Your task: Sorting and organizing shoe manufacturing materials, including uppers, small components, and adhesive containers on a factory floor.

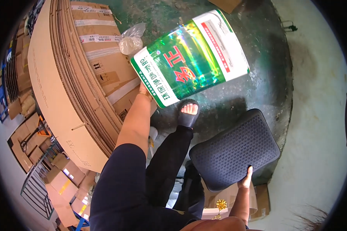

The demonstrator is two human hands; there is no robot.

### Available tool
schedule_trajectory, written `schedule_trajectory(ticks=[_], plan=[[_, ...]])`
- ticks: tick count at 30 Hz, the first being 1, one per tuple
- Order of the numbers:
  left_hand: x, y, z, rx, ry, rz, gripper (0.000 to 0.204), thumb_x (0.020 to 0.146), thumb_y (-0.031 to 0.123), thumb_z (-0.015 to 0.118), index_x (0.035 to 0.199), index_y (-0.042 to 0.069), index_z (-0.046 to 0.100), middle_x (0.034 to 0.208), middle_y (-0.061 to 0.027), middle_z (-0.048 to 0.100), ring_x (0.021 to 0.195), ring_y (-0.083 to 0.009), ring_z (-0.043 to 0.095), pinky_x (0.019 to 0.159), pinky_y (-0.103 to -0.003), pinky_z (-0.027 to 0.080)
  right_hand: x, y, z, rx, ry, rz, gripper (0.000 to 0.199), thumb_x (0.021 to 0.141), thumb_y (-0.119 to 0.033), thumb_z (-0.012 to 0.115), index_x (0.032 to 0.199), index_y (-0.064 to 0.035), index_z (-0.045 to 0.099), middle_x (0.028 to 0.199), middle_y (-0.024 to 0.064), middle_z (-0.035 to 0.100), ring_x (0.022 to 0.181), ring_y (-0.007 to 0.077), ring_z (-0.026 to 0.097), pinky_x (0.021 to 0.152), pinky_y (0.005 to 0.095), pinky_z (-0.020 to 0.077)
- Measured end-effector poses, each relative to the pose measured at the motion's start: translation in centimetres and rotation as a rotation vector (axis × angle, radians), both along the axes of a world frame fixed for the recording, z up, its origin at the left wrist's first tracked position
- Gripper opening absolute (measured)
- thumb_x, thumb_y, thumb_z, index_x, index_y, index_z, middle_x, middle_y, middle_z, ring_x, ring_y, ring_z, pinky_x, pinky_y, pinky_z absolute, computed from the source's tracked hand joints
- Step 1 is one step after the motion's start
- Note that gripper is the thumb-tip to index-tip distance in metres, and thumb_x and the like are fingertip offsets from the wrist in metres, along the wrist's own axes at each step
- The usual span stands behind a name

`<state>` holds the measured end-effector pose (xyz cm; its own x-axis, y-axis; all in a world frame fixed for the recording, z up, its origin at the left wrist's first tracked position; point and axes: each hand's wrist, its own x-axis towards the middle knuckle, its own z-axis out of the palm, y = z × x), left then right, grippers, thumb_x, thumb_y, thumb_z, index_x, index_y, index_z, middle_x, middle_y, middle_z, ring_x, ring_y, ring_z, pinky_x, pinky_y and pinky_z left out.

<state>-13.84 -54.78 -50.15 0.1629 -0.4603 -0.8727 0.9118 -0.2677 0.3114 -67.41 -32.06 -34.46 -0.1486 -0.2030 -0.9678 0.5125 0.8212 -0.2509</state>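
Observation:
A large green and white printed metal can (pixel 169 65) hangs tilted on its side above the floor, upper middle. My left hand (pixel 144 90) holds it at its lower left edge; most of the fingers are hidden behind the can. On the right, my right hand (pixel 246 180) grips the lower edge of a black rounded cushion (pixel 235 148) with a honeycomb-textured face. The thumb lies on the near face, while the other fingers are behind it. Can and cushion are apart.
Flattened cardboard sheets (pixel 40 77) stand stacked on the left, beside a taped carton (pixel 96 50). A clear plastic bag (pixel 131 40) lies by it. My sandalled foot (pixel 189 109) is on the green floor (pixel 254 92). A gold bow (pixel 221 204) and cartons are at the bottom.

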Motion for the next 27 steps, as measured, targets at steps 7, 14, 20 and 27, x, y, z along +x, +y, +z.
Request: schedule_trajectory(ticks=[7,14,20,27], plan=[[-2.0,-3.1,2.2,0.034,0.038,0.030,0.028,0.083,0.031,0.053,0.093,0.006,0.061,0.087,-0.0088,0.065,0.072,-0.0201,0.063,0.062,-0.036,0.053,5.0,-6.6,0.8,-0.065,0.161,0.196,0.076,0.069,-0.040,0.068,0.127,-0.0048,0.035,0.123,0.0095,0.043,0.112,0.0252,0.042,0.096,0.0390,0.0339],[3.2,4.3,-0.5,0.213,-0.269,-0.247,0.039,0.084,0.033,0.049,0.100,-0.001,0.060,0.094,-0.0112,0.062,0.080,-0.0188,0.058,0.071,-0.029,0.044,8.5,-12.2,1.4,0.016,0.115,0.303,0.081,0.065,-0.045,0.069,0.125,0.0004,0.037,0.120,0.0139,0.046,0.107,0.0285,0.046,0.094,0.0394,0.0355],[-5.4,0.1,10.0,0.141,-0.265,-0.428,0.034,0.085,0.031,0.049,0.102,0.003,0.059,0.073,0.0016,0.054,0.066,-0.0075,0.046,0.063,-0.022,0.036,3.5,-16.6,5.6,0.222,0.264,0.195,0.086,0.061,-0.048,0.071,0.120,0.0067,0.041,0.113,0.0168,0.051,0.099,0.0281,0.051,0.088,0.0380,0.0406],[-7.7,-4.0,19.0,0.013,-0.491,-0.588,0.036,0.083,0.027,0.057,0.058,0.002,0.054,0.078,0.0013,0.047,0.064,-0.0079,0.043,0.057,-0.020,0.033,1.1,-19.2,16.4,0.274,0.410,0.210,0.083,0.063,-0.047,0.069,0.122,0.0035,0.040,0.116,0.0167,0.050,0.101,0.0303,0.051,0.089,0.0387,0.0405]])
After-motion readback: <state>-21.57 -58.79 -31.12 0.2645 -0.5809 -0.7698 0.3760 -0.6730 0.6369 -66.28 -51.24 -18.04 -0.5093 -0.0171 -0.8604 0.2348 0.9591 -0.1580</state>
